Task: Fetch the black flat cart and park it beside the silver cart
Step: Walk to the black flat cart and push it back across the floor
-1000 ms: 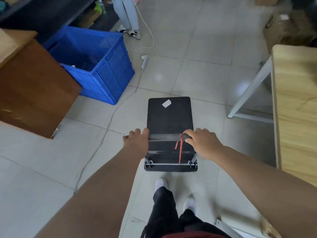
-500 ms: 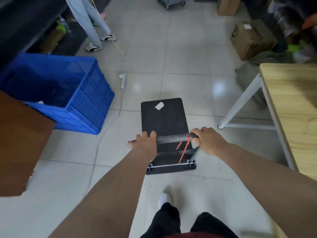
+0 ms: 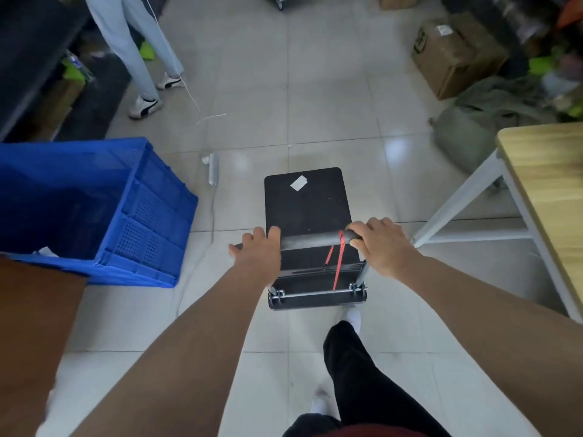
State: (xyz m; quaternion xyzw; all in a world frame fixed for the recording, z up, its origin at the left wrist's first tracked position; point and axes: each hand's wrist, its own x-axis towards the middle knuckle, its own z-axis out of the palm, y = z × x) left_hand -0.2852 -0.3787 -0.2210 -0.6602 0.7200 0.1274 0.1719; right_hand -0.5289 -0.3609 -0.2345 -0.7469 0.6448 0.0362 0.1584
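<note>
The black flat cart stands on the tiled floor straight ahead of me, a white sticker on its deck and a red strap hanging from its handle bar. My left hand grips the left end of the bar. My right hand grips the right end. At the top edge of the view, far ahead, the wheeled base of a silver cart just shows.
A blue crate sits to the left, with a brown cabinet nearer me. A wooden table with white legs stands right. A person's legs are at upper left. Cardboard boxes and a grey bag lie upper right. A power strip lies on the floor.
I have walked forward with the cart; the blue crate and cabinet slid back to my left, and the silver cart's base came into view far ahead.
</note>
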